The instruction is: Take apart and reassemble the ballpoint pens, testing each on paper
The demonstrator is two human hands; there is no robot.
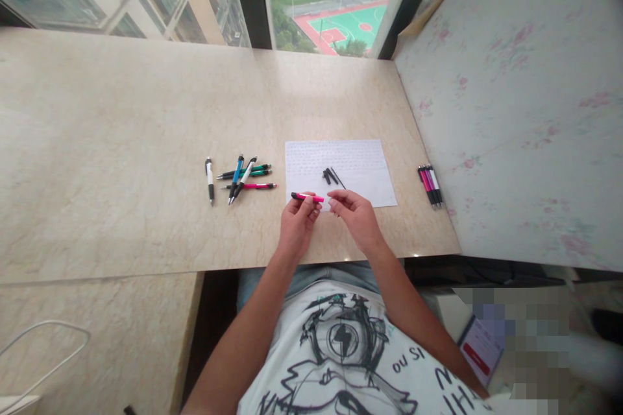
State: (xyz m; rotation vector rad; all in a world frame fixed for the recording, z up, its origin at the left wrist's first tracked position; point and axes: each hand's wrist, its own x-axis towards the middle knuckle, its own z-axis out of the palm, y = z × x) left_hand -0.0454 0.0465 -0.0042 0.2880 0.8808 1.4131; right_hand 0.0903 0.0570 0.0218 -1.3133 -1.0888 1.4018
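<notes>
My left hand (298,224) is closed on a pink pen barrel (307,197) with a black end, held level just above the near edge of a white sheet of paper (363,165). My right hand (354,214) sits right beside it with fingers pinched near the barrel's right end; what they hold is too small to make out. On the sheet lie small black pen parts (329,176) and a thin refill (338,178).
A loose pile of several pens (242,178) in blue, green, white and pink lies left of the sheet on the marble counter (121,162). A tight row of pink and black pens (430,186) rests by the right wall. Windows run along the back.
</notes>
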